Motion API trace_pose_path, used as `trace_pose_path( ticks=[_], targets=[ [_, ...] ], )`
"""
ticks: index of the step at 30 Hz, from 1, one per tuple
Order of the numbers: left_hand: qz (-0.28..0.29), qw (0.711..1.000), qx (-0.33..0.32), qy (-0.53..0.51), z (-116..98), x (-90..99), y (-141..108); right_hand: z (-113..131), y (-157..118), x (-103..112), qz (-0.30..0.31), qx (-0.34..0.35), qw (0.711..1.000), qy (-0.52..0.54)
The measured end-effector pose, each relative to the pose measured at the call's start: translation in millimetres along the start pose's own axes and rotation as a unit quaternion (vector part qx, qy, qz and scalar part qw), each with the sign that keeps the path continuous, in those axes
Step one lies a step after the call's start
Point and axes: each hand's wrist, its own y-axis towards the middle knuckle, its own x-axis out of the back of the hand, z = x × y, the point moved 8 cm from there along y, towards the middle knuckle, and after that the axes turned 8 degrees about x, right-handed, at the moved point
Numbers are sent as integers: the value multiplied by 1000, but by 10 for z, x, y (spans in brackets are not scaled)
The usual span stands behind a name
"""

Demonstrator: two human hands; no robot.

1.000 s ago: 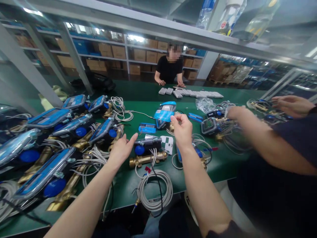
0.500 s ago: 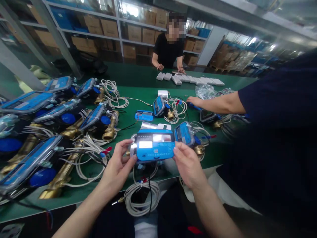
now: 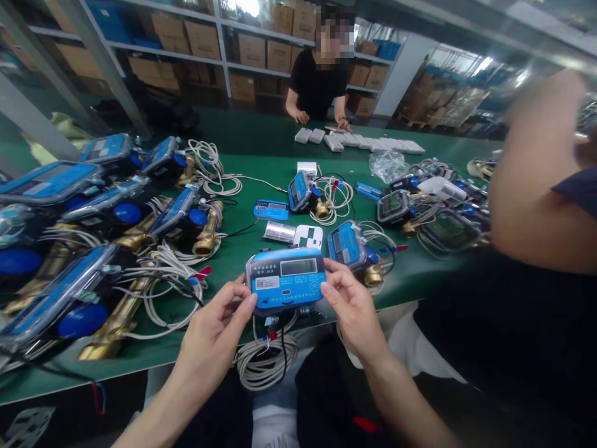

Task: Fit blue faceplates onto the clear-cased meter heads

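Note:
At the near edge of the bench, a blue meter faceplate (image 3: 298, 283) with a grey display window and a white label faces me. It lies over a meter body that is mostly hidden beneath. My left hand (image 3: 219, 323) pinches its left edge between thumb and fingers. On the opposite edge, the thumb and fingers of my right hand (image 3: 352, 305) grip it. A coil of pale cable (image 3: 265, 364) hangs below, along with a black lead. Just beyond are a silver cylinder (image 3: 278, 232) and a white card with black squares (image 3: 308, 237). Another blue meter (image 3: 347, 246) stands beside my right hand.
Several blue meters with brass pipes (image 3: 100, 208) and cables crowd the left. Loose blue faceplates (image 3: 270, 210) lie mid-bench. More meters (image 3: 394, 206) are at right, near a co-worker's raised arm (image 3: 536, 174). Across the green bench (image 3: 252, 140), another person (image 3: 319, 87) handles white boxes (image 3: 368, 142).
The held faceplate has tilted, so glare has left its display, and it sits slightly further left. The co-worker's arm at right has withdrawn from the bench and risen, leaving a blue faceplate there.

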Motion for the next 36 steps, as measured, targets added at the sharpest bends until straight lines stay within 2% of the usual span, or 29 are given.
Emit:
trace_pose_path(
  ticks=[4,16,36],
  targets=[
    [-15,999,-9,33,-64,35,-21,22,1,-12,-27,-16,999,-38],
    [-74,993,-28,90,-99,119,-12,-44,-43,-44,-46,-64,997,-19],
    [-116,982,-13,149,-91,92,-44,-42,-12,-24,-47,-57,995,-72]
  ],
)
